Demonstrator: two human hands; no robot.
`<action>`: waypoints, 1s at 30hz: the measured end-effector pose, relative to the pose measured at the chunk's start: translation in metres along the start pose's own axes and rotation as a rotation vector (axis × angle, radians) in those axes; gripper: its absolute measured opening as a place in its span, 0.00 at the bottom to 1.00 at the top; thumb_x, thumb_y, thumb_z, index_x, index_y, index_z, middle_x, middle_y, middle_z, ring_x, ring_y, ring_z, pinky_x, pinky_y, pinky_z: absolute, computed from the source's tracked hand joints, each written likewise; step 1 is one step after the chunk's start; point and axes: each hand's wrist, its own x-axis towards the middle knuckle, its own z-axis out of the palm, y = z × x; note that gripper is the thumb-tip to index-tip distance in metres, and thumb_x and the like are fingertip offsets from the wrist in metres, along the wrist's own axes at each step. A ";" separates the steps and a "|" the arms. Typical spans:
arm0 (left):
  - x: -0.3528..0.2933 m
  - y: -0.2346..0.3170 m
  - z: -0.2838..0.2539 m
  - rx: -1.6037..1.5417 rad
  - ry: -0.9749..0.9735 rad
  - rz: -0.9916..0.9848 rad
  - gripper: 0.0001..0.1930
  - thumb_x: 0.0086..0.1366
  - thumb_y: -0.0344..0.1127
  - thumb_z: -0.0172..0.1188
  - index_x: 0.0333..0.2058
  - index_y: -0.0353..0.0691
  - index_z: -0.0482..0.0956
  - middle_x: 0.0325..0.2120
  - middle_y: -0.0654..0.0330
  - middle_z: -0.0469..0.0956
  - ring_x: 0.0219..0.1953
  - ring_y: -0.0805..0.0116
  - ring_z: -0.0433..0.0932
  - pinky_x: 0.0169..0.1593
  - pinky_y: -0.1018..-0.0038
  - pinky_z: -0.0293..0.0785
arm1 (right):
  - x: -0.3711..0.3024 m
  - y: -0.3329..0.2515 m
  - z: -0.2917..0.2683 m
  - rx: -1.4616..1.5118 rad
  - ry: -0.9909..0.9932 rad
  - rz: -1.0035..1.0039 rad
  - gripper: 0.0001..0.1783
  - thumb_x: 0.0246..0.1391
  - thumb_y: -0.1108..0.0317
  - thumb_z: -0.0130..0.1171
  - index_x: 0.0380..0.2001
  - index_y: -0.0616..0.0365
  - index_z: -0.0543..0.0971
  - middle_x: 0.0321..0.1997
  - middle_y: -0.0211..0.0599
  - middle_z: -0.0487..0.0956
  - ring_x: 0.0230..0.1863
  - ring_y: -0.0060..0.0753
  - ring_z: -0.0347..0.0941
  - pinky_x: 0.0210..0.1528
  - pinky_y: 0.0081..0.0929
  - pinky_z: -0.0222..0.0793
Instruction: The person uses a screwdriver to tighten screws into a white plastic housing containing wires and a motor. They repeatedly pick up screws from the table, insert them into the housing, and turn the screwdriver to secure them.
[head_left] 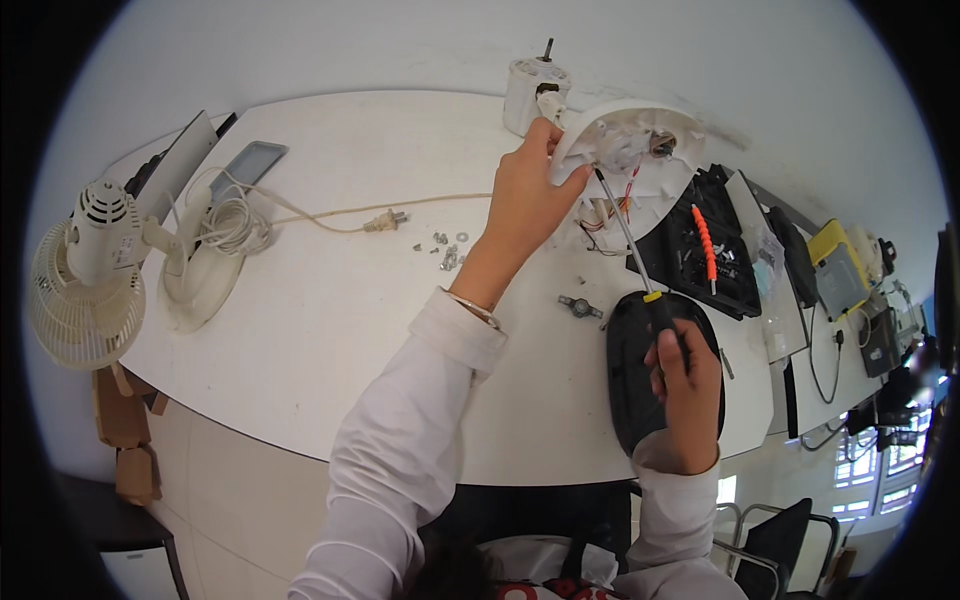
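Observation:
My left hand (532,188) pinches the near left rim of a white plastic housing (672,118), which is tipped so that its hollow inside and coloured wires (628,195) show. In my right hand (688,385) is a screwdriver (628,235) with a black and yellow handle. Its long shaft points up and left, and the tip is at the housing close to my left thumb; whether it sits on a screw I cannot tell. Just behind my left fingers stands a white fan motor part (530,95) with a metal shaft on top.
Under my right hand lies a black oval cover (630,400). Loose screws and washers (450,258) and a dark metal piece (580,307) lie mid-table. A black toolbox (735,250) holds an orange flexible shaft (704,240). A small white fan (95,270) and plug (385,221) are left.

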 end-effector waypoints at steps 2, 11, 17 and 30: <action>-0.001 0.000 -0.001 0.003 -0.003 -0.003 0.16 0.57 0.33 0.64 0.36 0.35 0.66 0.34 0.51 0.80 0.30 0.68 0.79 0.35 0.75 0.74 | 0.002 -0.007 -0.010 0.638 -0.267 0.335 0.21 0.62 0.53 0.47 0.40 0.63 0.71 0.28 0.26 0.71 0.16 0.18 0.59 0.15 0.14 0.52; 0.000 -0.002 -0.001 -0.013 0.010 -0.043 0.13 0.58 0.32 0.61 0.35 0.35 0.64 0.30 0.53 0.80 0.22 0.73 0.76 0.24 0.77 0.70 | -0.003 -0.006 0.000 0.333 -0.112 0.193 0.14 0.57 0.67 0.56 0.43 0.59 0.66 0.33 0.30 0.71 0.18 0.15 0.61 0.15 0.11 0.53; -0.001 -0.003 0.001 0.008 0.055 0.023 0.12 0.59 0.30 0.60 0.34 0.35 0.64 0.30 0.53 0.80 0.22 0.72 0.77 0.23 0.76 0.69 | -0.001 0.006 0.008 -0.274 0.110 -0.206 0.12 0.56 0.67 0.56 0.40 0.59 0.67 0.29 0.30 0.71 0.18 0.18 0.64 0.16 0.14 0.56; -0.004 0.002 0.000 0.038 0.048 -0.007 0.11 0.59 0.29 0.58 0.35 0.35 0.65 0.26 0.53 0.80 0.21 0.74 0.74 0.27 0.77 0.68 | -0.002 -0.010 -0.001 0.549 -0.305 0.320 0.17 0.64 0.57 0.44 0.42 0.61 0.70 0.31 0.29 0.70 0.15 0.17 0.60 0.15 0.14 0.52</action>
